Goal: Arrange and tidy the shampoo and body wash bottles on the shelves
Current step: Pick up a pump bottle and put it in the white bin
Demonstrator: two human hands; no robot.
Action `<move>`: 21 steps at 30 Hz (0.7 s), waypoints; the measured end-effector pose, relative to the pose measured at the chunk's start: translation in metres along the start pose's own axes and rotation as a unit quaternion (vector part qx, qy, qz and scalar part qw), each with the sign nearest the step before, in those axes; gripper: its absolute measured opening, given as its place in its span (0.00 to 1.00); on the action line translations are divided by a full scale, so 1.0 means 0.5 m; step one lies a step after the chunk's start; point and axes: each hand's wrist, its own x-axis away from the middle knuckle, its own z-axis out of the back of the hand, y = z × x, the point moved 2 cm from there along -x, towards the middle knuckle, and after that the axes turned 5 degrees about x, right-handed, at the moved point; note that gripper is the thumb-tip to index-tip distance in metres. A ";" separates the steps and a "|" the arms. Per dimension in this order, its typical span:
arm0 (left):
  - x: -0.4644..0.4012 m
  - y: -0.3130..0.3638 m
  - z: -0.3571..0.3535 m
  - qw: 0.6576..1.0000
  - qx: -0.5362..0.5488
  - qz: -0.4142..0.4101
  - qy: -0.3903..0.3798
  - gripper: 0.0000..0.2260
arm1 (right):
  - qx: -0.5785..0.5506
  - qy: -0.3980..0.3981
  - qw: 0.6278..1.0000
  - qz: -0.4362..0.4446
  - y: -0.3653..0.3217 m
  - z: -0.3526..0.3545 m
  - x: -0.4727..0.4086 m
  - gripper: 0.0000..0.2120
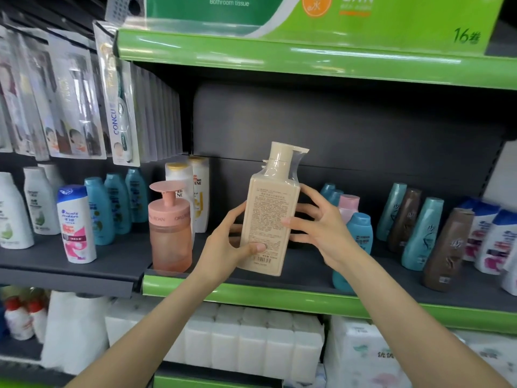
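While tilted above the shelf (307, 275), the beige bottle (270, 217) sits gripped — both hands clamped.

Bright, even light — glare on green shelf edge (279, 56), corners blurred.

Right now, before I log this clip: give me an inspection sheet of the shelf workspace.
Surface: dark shelf with green front edge, open gap mid-shelf.
Job's things: beige pump bottle held up, back label facing camera; pink pump bottle standing left of it.
Clutter: blue, brown and white bottles in loose rows either side.
Grippers: left hand and right hand both grip the beige bottle.
Cables: nothing seen.
Surroundings: hanging toothbrush packs, tissue packs below.
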 end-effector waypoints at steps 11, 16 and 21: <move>-0.012 0.038 -0.053 0.979 -0.201 0.004 0.033 0.48 | 0.045 0.123 0.990 -0.045 0.007 -0.024 -0.001 0.21; -0.015 0.031 -0.046 0.991 -0.130 0.006 0.042 0.45 | 0.042 0.095 0.994 -0.030 0.003 -0.002 -0.005 0.17; -0.016 0.027 -0.045 0.999 -0.048 -0.006 -0.001 0.42 | -0.037 -0.048 0.992 -0.115 0.032 0.007 -0.016 0.22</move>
